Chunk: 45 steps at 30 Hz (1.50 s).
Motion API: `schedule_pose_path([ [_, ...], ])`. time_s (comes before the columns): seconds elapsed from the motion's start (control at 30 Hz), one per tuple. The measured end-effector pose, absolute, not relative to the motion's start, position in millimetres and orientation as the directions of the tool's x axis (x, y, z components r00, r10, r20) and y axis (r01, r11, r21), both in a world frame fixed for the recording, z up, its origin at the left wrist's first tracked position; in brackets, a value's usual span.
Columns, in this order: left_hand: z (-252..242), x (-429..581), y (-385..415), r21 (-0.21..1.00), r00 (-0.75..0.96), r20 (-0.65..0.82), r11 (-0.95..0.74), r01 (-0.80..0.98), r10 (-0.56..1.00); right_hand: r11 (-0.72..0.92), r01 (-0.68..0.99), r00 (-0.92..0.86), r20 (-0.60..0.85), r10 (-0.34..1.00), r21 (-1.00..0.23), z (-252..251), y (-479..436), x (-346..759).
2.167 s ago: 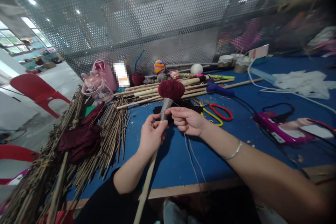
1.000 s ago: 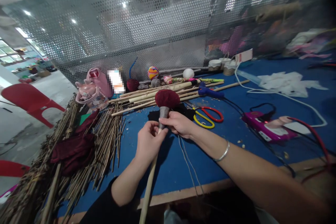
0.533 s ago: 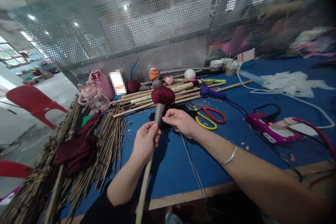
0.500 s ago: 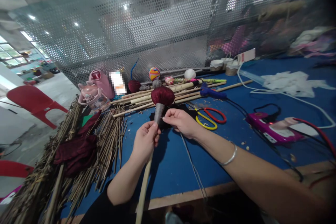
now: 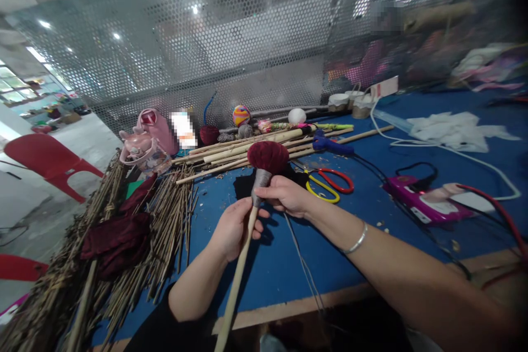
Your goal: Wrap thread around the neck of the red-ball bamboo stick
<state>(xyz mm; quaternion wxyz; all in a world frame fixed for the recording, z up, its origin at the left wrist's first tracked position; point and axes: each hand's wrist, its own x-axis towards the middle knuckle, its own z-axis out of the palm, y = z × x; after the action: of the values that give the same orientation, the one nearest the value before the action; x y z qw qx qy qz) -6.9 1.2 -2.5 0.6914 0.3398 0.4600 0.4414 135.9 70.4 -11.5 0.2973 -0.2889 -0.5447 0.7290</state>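
Observation:
A wooden stick (image 5: 238, 272) with a round maroon cloth head (image 5: 268, 157) slants up from the bottom edge in the head view. Grey thread (image 5: 259, 184) is wound tightly round the neck below the cloth. My left hand (image 5: 233, 228) is closed loosely round the stick just under the winding, its fingertips showing on the right side. My right hand (image 5: 286, 195) pinches the wound neck, thumb across it; its other fingers are partly hidden. From beneath the right hand, loose grey thread strands (image 5: 303, 264) run down over the table edge.
Scissors (image 5: 330, 184) with red and yellow handles lie beyond my right hand, near a blue glue gun (image 5: 332, 144) and purple power strip (image 5: 424, 201). Thin sticks (image 5: 175, 225) and maroon cloth (image 5: 119, 242) are at left. Behind stands a perforated metal screen (image 5: 247, 38).
The maroon head has tilted to the right and the stick leans more. My right hand has moved from beside the winding onto it; the left hand's grip has loosened and turned.

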Motion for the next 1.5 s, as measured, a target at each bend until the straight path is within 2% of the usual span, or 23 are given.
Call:
schedule_pose_path([
  [0.07,-3,-5,0,0.905,0.122,-0.285,0.309,-0.294,0.951,-0.213,-0.09,-0.648,-0.106,0.755,-0.973,-14,70,134],
  [0.17,-1,-4,-2,0.934,0.072,-0.215,0.226,-0.275,0.974,-0.137,-0.117,-0.623,-0.035,0.781,-0.984,-10,68,130],
  [0.27,3,-6,-2,0.941,0.036,-0.194,0.196,-0.276,0.98,-0.086,-0.145,-0.554,0.009,0.832,-0.986,-2,64,129],
  [0.37,4,-8,0,0.939,0.012,-0.198,0.193,-0.283,0.98,-0.046,-0.105,-0.49,0.012,0.871,-0.993,2,62,129],
  [0.57,1,-10,2,0.94,0.001,-0.193,0.186,-0.287,0.981,0.059,-0.141,-0.573,0.13,0.809,-0.988,-3,61,130],
  [0.83,-4,-12,3,0.954,-0.052,-0.193,0.175,-0.242,0.98,0.051,-0.167,-0.56,0.137,0.817,-0.985,-6,58,128],
  [0.97,-7,-13,4,0.962,-0.052,-0.194,0.179,-0.206,0.98,0.078,-0.126,-0.564,0.136,0.814,-0.989,-8,58,127],
  [1.17,0,-16,4,0.953,-0.033,-0.177,0.163,-0.255,0.984,0.125,-0.083,-0.549,0.15,0.822,-0.989,-2,58,130],
  [1.5,2,-13,2,0.947,-0.028,-0.188,0.173,-0.272,0.982,0.077,-0.091,-0.545,0.115,0.83,-0.993,-4,63,129],
])
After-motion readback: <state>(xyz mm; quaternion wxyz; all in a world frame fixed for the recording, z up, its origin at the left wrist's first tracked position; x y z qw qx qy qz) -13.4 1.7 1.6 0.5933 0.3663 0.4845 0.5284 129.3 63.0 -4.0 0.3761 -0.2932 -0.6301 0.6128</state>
